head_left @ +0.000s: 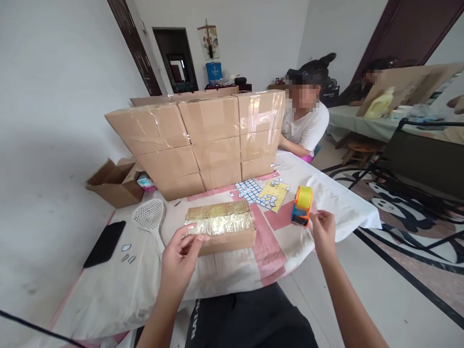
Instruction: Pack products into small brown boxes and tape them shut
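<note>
Cardboard is lying right in front of the person: a small flat box [221,227] is sitting near the table's [108,290] front edge, within easy reach of both arms, its top shining with clear tape over something yellowish. The left hand [181,258] is resting on the box's near left corner, fingers loosely curled with thumb and forefinger pinching at the tape edge there, seemingly steadying the box or pressing the tape down. The right hand [322,229] is hovering just beside an orange and yellow tape dispenser [302,205], which is standing to the right of the box; the fingers are partly closed around what looks like a loose end of tape, though it is too faint to be sure. Behind the box, sticker sheets [263,192] are lying flat, and a wall of sealed cartons [203,140] is standing stacked across the far side.
</note>
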Available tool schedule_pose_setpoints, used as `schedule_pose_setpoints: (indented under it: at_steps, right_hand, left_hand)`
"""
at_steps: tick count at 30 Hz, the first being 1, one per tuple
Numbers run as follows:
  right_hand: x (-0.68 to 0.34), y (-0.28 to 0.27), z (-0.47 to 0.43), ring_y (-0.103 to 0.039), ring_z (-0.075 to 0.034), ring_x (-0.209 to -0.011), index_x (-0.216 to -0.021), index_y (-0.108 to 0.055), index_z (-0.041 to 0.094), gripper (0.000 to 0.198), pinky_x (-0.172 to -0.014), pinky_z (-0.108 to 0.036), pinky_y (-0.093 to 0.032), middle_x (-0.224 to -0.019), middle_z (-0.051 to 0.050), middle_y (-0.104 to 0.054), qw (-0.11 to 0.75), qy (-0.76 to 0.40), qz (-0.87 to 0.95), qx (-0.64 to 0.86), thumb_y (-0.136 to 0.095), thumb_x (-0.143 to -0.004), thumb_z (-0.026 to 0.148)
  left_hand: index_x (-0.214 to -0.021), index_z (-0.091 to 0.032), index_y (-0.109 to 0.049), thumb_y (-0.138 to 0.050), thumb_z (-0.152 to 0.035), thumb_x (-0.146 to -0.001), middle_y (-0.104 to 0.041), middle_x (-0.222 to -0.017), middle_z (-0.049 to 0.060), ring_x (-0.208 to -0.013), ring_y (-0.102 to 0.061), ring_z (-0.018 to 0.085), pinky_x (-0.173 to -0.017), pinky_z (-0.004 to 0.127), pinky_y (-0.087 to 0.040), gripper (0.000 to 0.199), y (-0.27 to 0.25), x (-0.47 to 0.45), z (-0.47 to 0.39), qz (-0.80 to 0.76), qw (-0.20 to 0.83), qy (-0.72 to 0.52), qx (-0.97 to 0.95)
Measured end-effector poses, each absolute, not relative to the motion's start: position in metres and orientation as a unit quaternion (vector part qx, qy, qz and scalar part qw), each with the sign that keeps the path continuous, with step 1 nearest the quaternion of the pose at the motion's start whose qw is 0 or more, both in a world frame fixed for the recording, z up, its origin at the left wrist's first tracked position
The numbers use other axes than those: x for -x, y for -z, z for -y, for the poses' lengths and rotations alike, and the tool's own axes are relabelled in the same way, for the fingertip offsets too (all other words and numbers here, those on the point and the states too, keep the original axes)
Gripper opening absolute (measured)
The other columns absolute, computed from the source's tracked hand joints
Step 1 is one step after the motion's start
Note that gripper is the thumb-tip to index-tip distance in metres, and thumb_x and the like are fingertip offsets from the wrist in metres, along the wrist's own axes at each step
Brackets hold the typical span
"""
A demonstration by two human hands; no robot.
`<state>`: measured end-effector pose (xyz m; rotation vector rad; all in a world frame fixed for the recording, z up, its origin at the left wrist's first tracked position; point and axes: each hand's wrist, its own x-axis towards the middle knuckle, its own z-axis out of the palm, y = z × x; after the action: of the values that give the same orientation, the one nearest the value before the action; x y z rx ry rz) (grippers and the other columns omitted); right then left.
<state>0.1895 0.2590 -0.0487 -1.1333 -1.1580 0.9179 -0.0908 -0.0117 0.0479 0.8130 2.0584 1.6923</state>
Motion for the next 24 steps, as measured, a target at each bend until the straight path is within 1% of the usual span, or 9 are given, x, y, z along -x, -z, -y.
schedule_pose_setpoints:
  at_steps: [3,5,8,11,13,15,17,21,24]
  right_hand:
    - [-0.177,0.034,-0.199,-0.056,-0.019,-0.076,-0.088,-0.065,0.020,0.023,-0.071,-0.033,-0.043,-0.084,-0.003,-0.063,0.543,-0.434,0.593,0.406,-0.072,-0.082,0.041]
    - [-0.158,0.008,-0.167,-0.054,-0.018,-0.073,-0.083,-0.068,0.022,0.016,-0.070,-0.033,-0.042,-0.081,-0.003,-0.062,0.511,-0.436,0.665,0.328,-0.070,-0.085,0.037]
    - [-0.125,-0.040,-0.138,-0.055,-0.019,-0.076,-0.090,-0.072,0.024,0.010,-0.070,-0.033,-0.045,-0.083,-0.003,-0.061,0.472,-0.443,0.731,0.213,-0.069,-0.088,0.033]
    - [-0.096,-0.072,-0.123,-0.060,-0.020,-0.089,-0.100,-0.072,0.023,0.019,-0.081,-0.034,-0.049,-0.095,-0.004,-0.063,0.446,-0.443,0.769,0.117,-0.076,-0.084,0.032]
    - [-0.081,-0.081,-0.118,-0.062,-0.019,-0.091,-0.097,-0.071,0.021,0.016,-0.084,-0.034,-0.050,-0.096,-0.004,-0.063,0.432,-0.443,0.782,0.083,-0.077,-0.083,0.028]
    - [-0.072,-0.082,-0.113,-0.062,-0.017,-0.086,-0.088,-0.069,0.020,0.004,-0.079,-0.031,-0.049,-0.089,-0.002,-0.062,0.426,-0.454,0.778,0.082,-0.071,-0.088,0.024]
    - [-0.070,-0.081,-0.111,-0.061,-0.016,-0.081,-0.081,-0.067,0.020,0.013,-0.075,-0.029,-0.048,-0.084,-0.001,-0.061,0.428,-0.470,0.766,0.092,-0.064,-0.093,0.023]
    - [-0.077,-0.082,-0.110,-0.059,-0.016,-0.081,-0.077,-0.063,0.020,0.021,-0.073,-0.029,-0.045,-0.082,-0.001,-0.060,0.432,-0.459,0.771,0.092,-0.060,-0.097,0.027]
    - [-0.085,-0.086,-0.113,-0.057,-0.017,-0.079,-0.074,-0.059,0.020,0.026,-0.074,-0.031,-0.043,-0.079,-0.001,-0.059,0.445,-0.431,0.778,0.104,-0.058,-0.099,0.028]
  left_hand:
    - [-0.116,-0.021,-0.055,-0.069,-0.057,-0.081,-0.078,-0.088,0.005,-0.038,-0.039,0.005,-0.039,0.021,-0.036,0.051,-0.049,0.079,0.008,-0.719,0.213,-0.586,-0.307]
    - [-0.122,-0.023,-0.051,-0.069,-0.055,-0.082,-0.078,-0.089,0.004,-0.038,-0.039,0.005,-0.040,0.019,-0.035,0.054,-0.049,0.067,0.008,-0.712,0.227,-0.583,-0.320]
    - [-0.128,-0.025,-0.045,-0.071,-0.050,-0.083,-0.078,-0.086,0.002,-0.041,-0.045,0.006,-0.045,0.019,-0.038,0.057,-0.048,0.051,0.011,-0.696,0.234,-0.590,-0.335]
    - [-0.126,-0.025,-0.045,-0.072,-0.047,-0.083,-0.076,-0.083,0.002,-0.045,-0.050,0.008,-0.049,0.020,-0.041,0.055,-0.046,0.041,0.015,-0.677,0.240,-0.604,-0.346]
    - [-0.124,-0.025,-0.045,-0.072,-0.047,-0.083,-0.076,-0.081,0.001,-0.043,-0.048,0.007,-0.048,0.020,-0.040,0.054,-0.047,0.037,0.017,-0.669,0.243,-0.610,-0.347]
    - [-0.124,-0.025,-0.046,-0.071,-0.048,-0.083,-0.075,-0.080,0.000,-0.044,-0.049,0.007,-0.049,0.020,-0.042,0.053,-0.050,0.033,0.018,-0.666,0.243,-0.614,-0.347]
    - [-0.126,-0.025,-0.045,-0.071,-0.049,-0.083,-0.074,-0.081,0.000,-0.044,-0.051,0.008,-0.049,0.020,-0.044,0.055,-0.055,0.032,0.019,-0.667,0.243,-0.610,-0.351]
    - [-0.140,-0.028,-0.038,-0.067,-0.054,-0.085,-0.073,-0.089,-0.001,-0.038,-0.042,0.006,-0.039,0.021,-0.038,0.067,-0.058,0.038,0.025,-0.695,0.270,-0.560,-0.361]
    - [-0.140,-0.026,-0.043,-0.063,-0.053,-0.088,-0.074,-0.094,0.001,-0.047,-0.052,0.009,-0.050,0.024,-0.049,0.062,-0.056,0.048,0.032,-0.721,0.271,-0.513,-0.378]
